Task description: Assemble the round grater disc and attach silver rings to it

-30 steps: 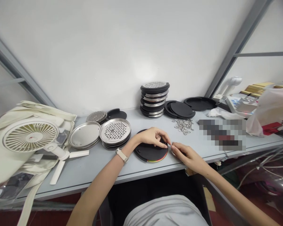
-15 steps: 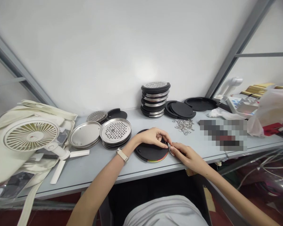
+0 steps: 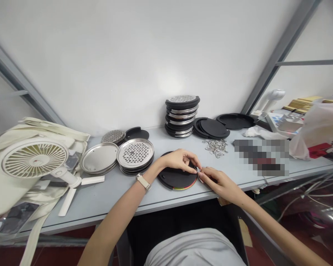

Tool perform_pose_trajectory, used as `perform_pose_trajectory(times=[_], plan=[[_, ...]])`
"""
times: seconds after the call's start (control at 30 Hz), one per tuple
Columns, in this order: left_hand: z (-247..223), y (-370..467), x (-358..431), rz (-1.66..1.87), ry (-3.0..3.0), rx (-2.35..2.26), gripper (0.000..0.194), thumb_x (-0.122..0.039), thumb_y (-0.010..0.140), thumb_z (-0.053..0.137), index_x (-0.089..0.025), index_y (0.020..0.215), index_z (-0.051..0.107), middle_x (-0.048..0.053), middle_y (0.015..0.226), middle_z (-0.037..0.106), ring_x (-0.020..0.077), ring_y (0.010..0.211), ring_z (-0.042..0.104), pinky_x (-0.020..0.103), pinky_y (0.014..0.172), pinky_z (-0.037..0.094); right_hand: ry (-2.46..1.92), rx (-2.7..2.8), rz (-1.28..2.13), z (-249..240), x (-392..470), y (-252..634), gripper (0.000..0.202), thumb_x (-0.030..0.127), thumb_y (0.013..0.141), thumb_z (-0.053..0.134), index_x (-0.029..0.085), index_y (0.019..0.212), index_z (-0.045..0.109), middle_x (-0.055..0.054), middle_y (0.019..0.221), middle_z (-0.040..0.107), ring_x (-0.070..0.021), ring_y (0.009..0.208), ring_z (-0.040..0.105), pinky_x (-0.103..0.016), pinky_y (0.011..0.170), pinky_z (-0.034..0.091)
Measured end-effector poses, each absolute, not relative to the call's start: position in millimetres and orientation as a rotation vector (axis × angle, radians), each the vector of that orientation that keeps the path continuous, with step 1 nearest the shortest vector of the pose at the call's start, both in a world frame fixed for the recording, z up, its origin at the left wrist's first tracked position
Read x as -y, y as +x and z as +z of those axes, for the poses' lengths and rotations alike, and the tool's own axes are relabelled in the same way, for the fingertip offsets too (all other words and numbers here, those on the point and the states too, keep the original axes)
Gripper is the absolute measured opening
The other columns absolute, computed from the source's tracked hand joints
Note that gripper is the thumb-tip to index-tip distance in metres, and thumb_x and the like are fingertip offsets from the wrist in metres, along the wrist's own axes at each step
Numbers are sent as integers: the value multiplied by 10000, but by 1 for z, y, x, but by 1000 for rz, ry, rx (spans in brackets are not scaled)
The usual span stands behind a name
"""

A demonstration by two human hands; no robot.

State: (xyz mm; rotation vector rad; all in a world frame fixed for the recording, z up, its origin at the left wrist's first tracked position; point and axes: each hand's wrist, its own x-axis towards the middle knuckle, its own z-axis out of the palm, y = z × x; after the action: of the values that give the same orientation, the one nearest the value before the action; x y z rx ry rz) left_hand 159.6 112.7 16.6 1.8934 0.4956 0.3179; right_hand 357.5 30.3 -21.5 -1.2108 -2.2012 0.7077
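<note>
A round black disc lies on the table, with a red, yellow and green strip along its near rim. Over its far right part is my left hand, thumb and index finger pinched at the right edge on a small metal clip. From the right, my right hand meets it, its thumb and fingers closed on the same shiny metal piece. The fingers cover most of the clip, so its exact shape is hidden. Beyond my right hand lies a loose pile of metal clips.
Stacked metal grater plates and plain metal plates are at the left, beside a white fan. A tall stack of black-and-metal discs stands by the wall. More black discs lie right of it; a plastic bag is far right.
Both hands stay at the disc's right edge with hardly any movement. The whole view has shifted very slightly.
</note>
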Motion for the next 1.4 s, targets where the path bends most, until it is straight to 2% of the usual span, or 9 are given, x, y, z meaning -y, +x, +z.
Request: perform_pose_trajectory(times=[0.6, 0.83, 1.07, 1.4], plan=[[16, 159, -114, 292, 1912, -507, 314, -300, 690, 711, -137, 953, 659, 42, 900, 670, 16, 483, 476, 171, 498, 371, -1185, 2231, 688, -27, -32, 360, 338, 367, 947, 363, 198, 663, 431, 15, 647, 443, -134, 612, 445, -251, 592, 381], [17, 161, -114, 306, 1910, -490, 299, -255, 701, 702, -133, 971, 664, 21, 797, 640, 26, 530, 441, 167, 508, 331, -1195, 2201, 690, -24, -31, 359, 328, 362, 953, 351, 193, 708, 488, 0, 676, 514, -149, 654, 495, -261, 644, 404], [14, 161, -115, 327, 1910, -512, 337, -256, 687, 713, -141, 999, 657, 44, 906, 624, 22, 564, 408, 173, 534, 331, -1230, 2143, 698, -23, -31, 356, 343, 390, 948, 354, 190, 700, 482, 5, 667, 526, -145, 637, 501, -251, 616, 398], [14, 161, -114, 309, 1910, -546, 346, -301, 677, 718, -134, 972, 652, 63, 937, 651, 12, 521, 483, 161, 517, 383, -1205, 2184, 678, -21, -30, 358, 346, 386, 946, 355, 198, 690, 493, 5, 658, 530, -150, 639, 510, -255, 636, 412]])
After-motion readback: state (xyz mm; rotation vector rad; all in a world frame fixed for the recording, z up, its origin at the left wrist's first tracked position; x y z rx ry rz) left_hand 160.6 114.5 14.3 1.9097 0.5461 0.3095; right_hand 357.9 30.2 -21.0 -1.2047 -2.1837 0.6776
